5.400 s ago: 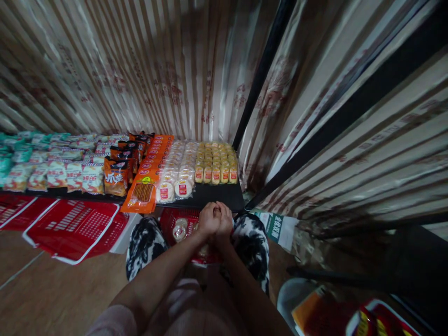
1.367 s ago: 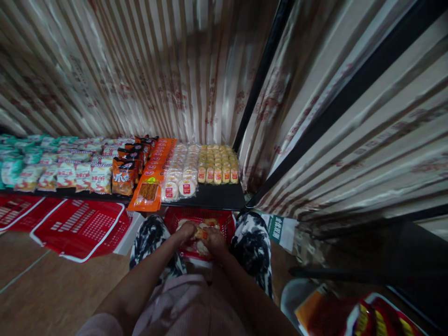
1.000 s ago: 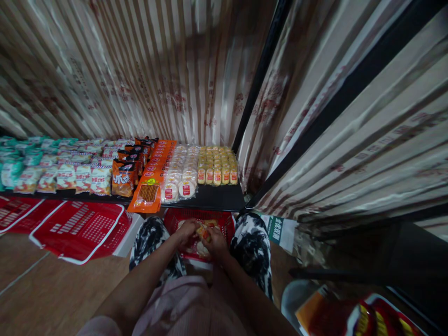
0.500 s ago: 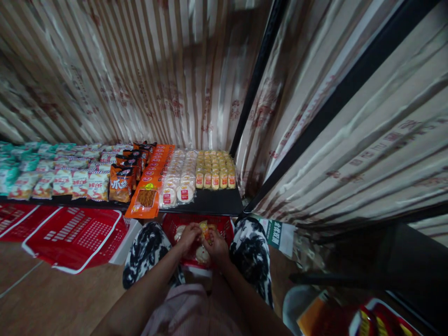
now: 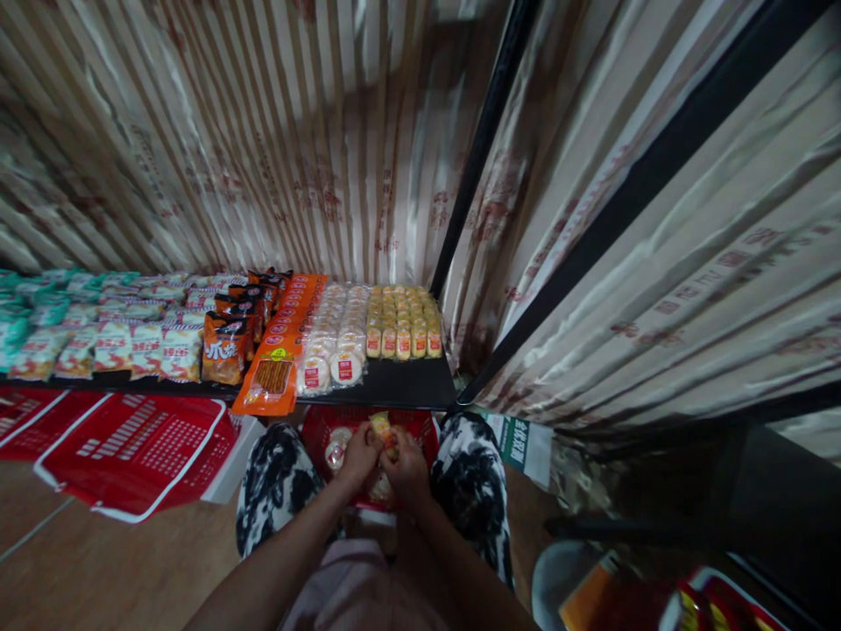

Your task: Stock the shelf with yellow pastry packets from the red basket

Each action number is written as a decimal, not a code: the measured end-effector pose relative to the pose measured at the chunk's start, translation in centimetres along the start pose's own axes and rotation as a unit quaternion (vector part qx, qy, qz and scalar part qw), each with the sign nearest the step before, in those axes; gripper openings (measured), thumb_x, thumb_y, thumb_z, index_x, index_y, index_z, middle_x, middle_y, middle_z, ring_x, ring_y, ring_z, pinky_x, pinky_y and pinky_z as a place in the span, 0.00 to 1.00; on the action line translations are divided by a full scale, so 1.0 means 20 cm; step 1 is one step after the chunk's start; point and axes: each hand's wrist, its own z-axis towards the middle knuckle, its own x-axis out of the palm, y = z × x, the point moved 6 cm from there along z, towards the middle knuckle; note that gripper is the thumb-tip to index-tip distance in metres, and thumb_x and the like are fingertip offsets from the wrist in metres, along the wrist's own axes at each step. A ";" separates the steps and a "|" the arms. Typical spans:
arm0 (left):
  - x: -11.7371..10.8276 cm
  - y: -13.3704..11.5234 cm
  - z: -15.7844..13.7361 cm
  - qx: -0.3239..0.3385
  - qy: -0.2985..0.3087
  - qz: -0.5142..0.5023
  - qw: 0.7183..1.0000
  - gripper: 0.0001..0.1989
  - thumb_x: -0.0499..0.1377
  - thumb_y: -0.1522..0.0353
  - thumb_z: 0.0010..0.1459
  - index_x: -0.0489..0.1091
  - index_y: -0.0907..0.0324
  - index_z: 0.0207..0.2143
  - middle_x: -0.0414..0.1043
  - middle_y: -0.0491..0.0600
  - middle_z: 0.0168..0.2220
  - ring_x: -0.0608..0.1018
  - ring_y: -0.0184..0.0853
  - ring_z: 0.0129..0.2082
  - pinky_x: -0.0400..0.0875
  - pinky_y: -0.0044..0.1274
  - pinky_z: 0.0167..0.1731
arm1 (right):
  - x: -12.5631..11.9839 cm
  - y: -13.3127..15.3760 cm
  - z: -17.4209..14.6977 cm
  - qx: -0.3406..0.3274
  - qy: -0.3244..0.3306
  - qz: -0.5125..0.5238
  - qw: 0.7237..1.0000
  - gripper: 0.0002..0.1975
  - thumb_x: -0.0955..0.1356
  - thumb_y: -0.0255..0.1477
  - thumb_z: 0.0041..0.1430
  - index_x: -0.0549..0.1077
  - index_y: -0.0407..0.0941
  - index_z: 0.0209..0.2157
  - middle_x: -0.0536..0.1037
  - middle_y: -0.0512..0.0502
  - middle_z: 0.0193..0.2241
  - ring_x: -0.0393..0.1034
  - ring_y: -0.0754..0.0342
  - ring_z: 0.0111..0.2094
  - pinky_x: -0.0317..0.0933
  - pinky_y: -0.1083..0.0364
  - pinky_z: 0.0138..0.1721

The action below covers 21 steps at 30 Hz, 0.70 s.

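Observation:
Between my knees stands a red basket point(image 5: 314, 427) with round, white wrapped snacks point(image 5: 337, 445) inside. Over it, my left hand point(image 5: 359, 456) and my right hand point(image 5: 406, 466) meet, fingers closed on a small yellow wrapped snack point(image 5: 381, 427). Its lower part is covered by my fingers. On the black shelf point(image 5: 407, 386) in front, rows of similar yellow packets point(image 5: 404, 329) with red-and-white labels stand at the right end. Rows of round white wrapped cakes point(image 5: 345, 364) lie to their left.
Orange stick-snack bags point(image 5: 272, 372), orange-black bags point(image 5: 224, 346) and white bags point(image 5: 180, 350) fill the shelf leftward. Red baskets point(image 5: 141, 447) with white handles sit below it. A black post point(image 5: 483, 149) rises at the shelf's right end; another red basket is at lower right.
Both hands stay together on the yellow snack, with a slight shift of the fingers. More of a round white snack in the basket now shows left of my hands. The view has moved slightly.

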 end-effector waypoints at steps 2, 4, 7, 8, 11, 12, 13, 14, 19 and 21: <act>-0.01 -0.02 0.00 0.003 -0.016 -0.007 1.000 0.09 0.54 0.74 0.46 0.64 0.59 0.33 0.67 0.43 0.27 0.69 0.28 0.27 0.63 0.19 0.30 | -0.01 0.02 0.01 -0.010 -0.014 0.014 1.000 0.16 0.62 0.30 0.52 0.67 0.40 0.44 0.71 0.41 0.35 0.66 0.51 0.35 0.63 0.51 0.39; -0.02 -0.05 0.00 0.006 -0.027 -0.021 0.999 0.11 0.54 0.73 0.47 0.63 0.60 0.36 0.69 0.45 0.29 0.71 0.29 0.29 0.65 0.21 0.32 | -0.02 0.03 0.02 -0.019 -0.020 0.025 0.999 0.17 0.62 0.30 0.53 0.66 0.39 0.45 0.71 0.41 0.35 0.66 0.51 0.35 0.63 0.51 0.39; -0.04 -0.12 -0.02 0.016 -0.041 -0.035 0.998 0.11 0.54 0.73 0.47 0.62 0.60 0.36 0.70 0.47 0.31 0.73 0.30 0.30 0.67 0.22 0.33 | -0.03 0.04 0.04 -0.019 -0.022 0.023 0.999 0.18 0.62 0.29 0.52 0.66 0.39 0.46 0.71 0.41 0.34 0.66 0.49 0.36 0.63 0.50 0.40; -0.04 -0.14 -0.03 0.020 -0.045 -0.039 0.998 0.10 0.54 0.73 0.47 0.62 0.60 0.36 0.70 0.47 0.31 0.73 0.30 0.30 0.67 0.22 0.33 | -0.04 0.04 0.05 -0.018 -0.024 0.019 0.999 0.18 0.62 0.29 0.52 0.66 0.39 0.46 0.71 0.41 0.34 0.66 0.49 0.36 0.63 0.50 0.40; -0.04 -0.20 -0.05 0.037 -0.052 -0.039 0.997 0.09 0.54 0.71 0.49 0.62 0.60 0.36 0.71 0.48 0.32 0.74 0.31 0.31 0.68 0.24 0.35 | -0.07 0.06 0.08 -0.014 -0.033 0.013 0.999 0.19 0.62 0.29 0.52 0.65 0.40 0.47 0.71 0.42 0.33 0.66 0.49 0.36 0.63 0.50 0.40; -0.05 -0.22 -0.05 0.046 -0.057 -0.032 0.997 0.09 0.54 0.70 0.49 0.63 0.60 0.36 0.71 0.49 0.32 0.74 0.31 0.32 0.68 0.24 0.35 | -0.09 0.07 0.09 -0.013 -0.036 0.014 0.999 0.19 0.62 0.29 0.53 0.65 0.40 0.48 0.71 0.42 0.34 0.66 0.49 0.37 0.63 0.50 0.41; -0.05 -0.23 -0.06 0.054 -0.063 -0.023 0.996 0.09 0.54 0.70 0.50 0.64 0.61 0.36 0.71 0.50 0.33 0.74 0.32 0.32 0.68 0.25 0.36 | -0.10 0.08 0.10 -0.012 -0.037 0.015 0.999 0.19 0.62 0.29 0.54 0.64 0.40 0.48 0.72 0.42 0.34 0.66 0.49 0.37 0.62 0.50 0.41; -0.05 -0.24 -0.06 0.061 -0.071 -0.013 0.996 0.09 0.53 0.70 0.50 0.64 0.61 0.36 0.70 0.50 0.34 0.73 0.32 0.33 0.68 0.25 0.37 | -0.11 0.08 0.10 -0.010 -0.037 0.014 0.999 0.19 0.62 0.30 0.54 0.64 0.40 0.48 0.72 0.42 0.35 0.66 0.49 0.38 0.62 0.51 0.41; -0.07 -0.27 -0.08 0.086 -0.094 0.028 0.991 0.11 0.51 0.70 0.52 0.67 0.61 0.38 0.69 0.52 0.36 0.73 0.33 0.36 0.68 0.26 0.38 | -0.14 0.13 0.12 0.007 -0.019 -0.010 1.000 0.18 0.61 0.32 0.56 0.65 0.40 0.47 0.72 0.42 0.35 0.65 0.48 0.38 0.62 0.51 0.41; -0.08 -0.28 -0.09 0.093 -0.099 0.037 0.990 0.12 0.50 0.70 0.53 0.68 0.60 0.39 0.68 0.51 0.37 0.72 0.34 0.36 0.68 0.27 0.40 | -0.16 0.15 0.13 0.012 -0.007 -0.018 1.000 0.19 0.61 0.33 0.56 0.65 0.41 0.48 0.73 0.42 0.36 0.66 0.48 0.39 0.62 0.51 0.42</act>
